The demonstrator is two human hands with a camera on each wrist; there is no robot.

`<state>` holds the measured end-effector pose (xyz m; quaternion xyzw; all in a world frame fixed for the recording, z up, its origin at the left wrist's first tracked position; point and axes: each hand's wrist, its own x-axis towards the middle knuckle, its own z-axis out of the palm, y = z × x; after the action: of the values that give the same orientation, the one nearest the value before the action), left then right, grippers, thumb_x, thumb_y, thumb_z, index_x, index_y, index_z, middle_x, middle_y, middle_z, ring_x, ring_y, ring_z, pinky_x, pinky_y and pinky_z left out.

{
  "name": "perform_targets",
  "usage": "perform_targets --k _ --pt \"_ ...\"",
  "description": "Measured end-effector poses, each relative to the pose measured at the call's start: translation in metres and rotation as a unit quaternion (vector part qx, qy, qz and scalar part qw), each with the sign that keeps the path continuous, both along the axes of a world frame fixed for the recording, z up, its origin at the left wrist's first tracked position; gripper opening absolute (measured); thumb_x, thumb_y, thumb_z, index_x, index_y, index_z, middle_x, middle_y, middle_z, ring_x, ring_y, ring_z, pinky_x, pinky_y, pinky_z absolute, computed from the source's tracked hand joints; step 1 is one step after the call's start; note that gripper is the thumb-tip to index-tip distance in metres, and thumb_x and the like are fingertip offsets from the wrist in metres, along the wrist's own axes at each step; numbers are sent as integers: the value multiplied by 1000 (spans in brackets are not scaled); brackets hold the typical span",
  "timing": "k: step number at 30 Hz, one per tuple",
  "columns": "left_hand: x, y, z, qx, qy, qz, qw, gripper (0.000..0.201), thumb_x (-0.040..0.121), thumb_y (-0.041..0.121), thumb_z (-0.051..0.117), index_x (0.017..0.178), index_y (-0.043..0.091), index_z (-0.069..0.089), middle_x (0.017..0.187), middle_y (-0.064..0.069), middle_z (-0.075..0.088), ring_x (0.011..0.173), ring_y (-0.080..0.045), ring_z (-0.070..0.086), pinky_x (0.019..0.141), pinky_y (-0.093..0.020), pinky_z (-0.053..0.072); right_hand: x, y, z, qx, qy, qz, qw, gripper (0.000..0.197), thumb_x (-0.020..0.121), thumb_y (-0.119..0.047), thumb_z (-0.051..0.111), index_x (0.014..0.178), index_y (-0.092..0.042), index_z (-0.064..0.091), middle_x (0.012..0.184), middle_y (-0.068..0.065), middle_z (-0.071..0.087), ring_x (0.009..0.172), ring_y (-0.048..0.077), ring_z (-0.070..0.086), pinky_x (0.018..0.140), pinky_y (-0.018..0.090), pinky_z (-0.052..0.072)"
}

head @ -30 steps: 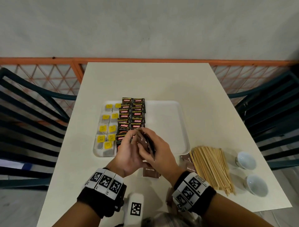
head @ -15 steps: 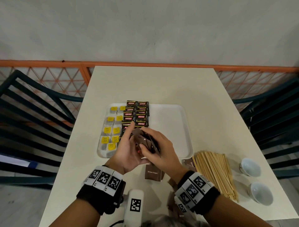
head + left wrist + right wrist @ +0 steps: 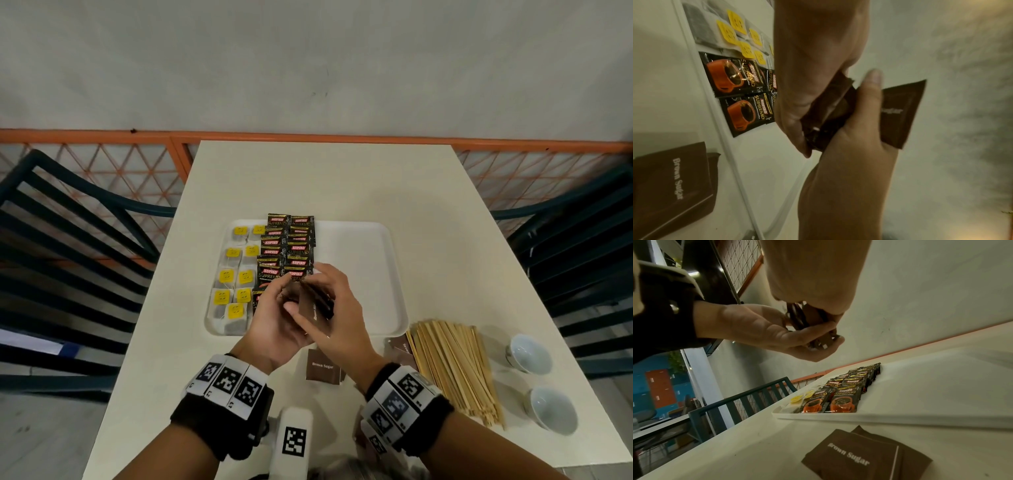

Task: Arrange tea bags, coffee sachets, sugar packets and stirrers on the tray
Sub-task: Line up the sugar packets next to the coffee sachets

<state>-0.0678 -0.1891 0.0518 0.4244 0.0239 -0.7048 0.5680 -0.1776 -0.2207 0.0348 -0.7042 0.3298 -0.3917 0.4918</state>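
Note:
Both hands hover over the near edge of the white tray (image 3: pixel 363 270). My left hand (image 3: pixel 279 301) cups a small bundle of brown sugar packets (image 3: pixel 313 303). My right hand (image 3: pixel 310 291) pinches one packet (image 3: pixel 900 112) of that bundle between thumb and fingers. Tea bags (image 3: pixel 233 284) with yellow tags fill the tray's left side. Beside them lie two columns of black coffee sachets (image 3: pixel 291 243). More brown sugar packets (image 3: pixel 323 370) lie on the table in front of the tray. A pile of wooden stirrers (image 3: pixel 452 366) lies on the table at the right.
The tray's right half (image 3: pixel 359 246) is bare. Two small white cups (image 3: pixel 529 353) (image 3: pixel 551 409) stand right of the stirrers near the table edge. A few brown packets (image 3: pixel 399 349) lie partly under the stirrers. Dark chairs (image 3: pixel 68 240) flank the table, with an orange railing (image 3: pixel 308 137) behind.
The hands have stayed together over the tray's near edge, working through the bundle. The right hand has drawn one brown packet partly out of it.

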Motion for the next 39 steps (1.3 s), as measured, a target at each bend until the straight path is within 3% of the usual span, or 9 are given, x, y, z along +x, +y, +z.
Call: perform_targets --k 2,5,12,18,24,29,32,35,39 --pt "-1 0 0 -4 2 -1 1000 43 89 43 44 77 11 70 73 -9 71 65 -22 71 58 -30 57 1 2 0 -19 -12 27 999 37 85 -32 56 119 -18 52 109 -36 52 105 -5 55 90 9 42" --pt "-3 1 0 -11 -7 -3 1000 37 88 39 47 75 13 70 73 -7 70 65 -21 70 68 -35 53 3 1 1 -23 -32 48 998 25 92 -30 43 113 -20 52 105 -30 54 102 2 57 89 17 46" --pt "1 4 -4 27 43 -18 999 33 82 38 54 94 10 65 85 -14 69 76 -27 66 69 -39 56 6 -8 6 155 -97 9 983 38 88 -53 32 95 -21 53 84 1 56 78 12 55 72 25 47" --pt "4 8 -4 13 95 -24 995 29 73 33 56 88 10 64 87 -13 64 88 -28 58 71 -38 54 0 -20 17 317 -134 -1 939 47 80 -61 29 83 -20 52 62 1 63 69 15 63 65 27 49" --pt "-3 7 2 -3 57 -16 998 31 82 34 49 88 7 64 79 -14 68 68 -26 67 63 -35 56 -3 -14 13 101 36 3 994 11 93 -27 53 95 -16 54 79 -7 65 83 10 66 76 24 53" --pt "-6 7 2 -19 40 12 999 33 87 37 45 84 10 63 72 -10 67 62 -22 68 58 -30 56 -7 -1 10 -24 149 76 986 56 71 -58 61 110 -19 56 107 -7 53 99 -1 49 83 6 39" --pt "-8 5 2 -41 49 52 997 32 88 32 44 85 6 63 70 -12 67 62 -23 68 57 -28 57 -9 0 7 -128 233 69 962 81 58 -70 61 123 -22 50 112 -9 34 108 5 32 96 11 32" --pt "-13 4 2 -63 25 56 996 35 89 26 42 75 7 68 69 -10 66 61 -21 67 55 -26 55 -13 -6 11 -117 229 77 963 84 64 -61 67 134 -22 40 114 -4 41 110 11 37 99 23 36" --pt "-22 1 2 -69 -22 76 994 33 89 23 42 74 8 66 70 -8 64 65 -19 66 57 -28 54 -23 -6 18 -105 223 98 964 67 80 -35 68 136 -20 35 129 -1 50 117 11 43 96 14 33"
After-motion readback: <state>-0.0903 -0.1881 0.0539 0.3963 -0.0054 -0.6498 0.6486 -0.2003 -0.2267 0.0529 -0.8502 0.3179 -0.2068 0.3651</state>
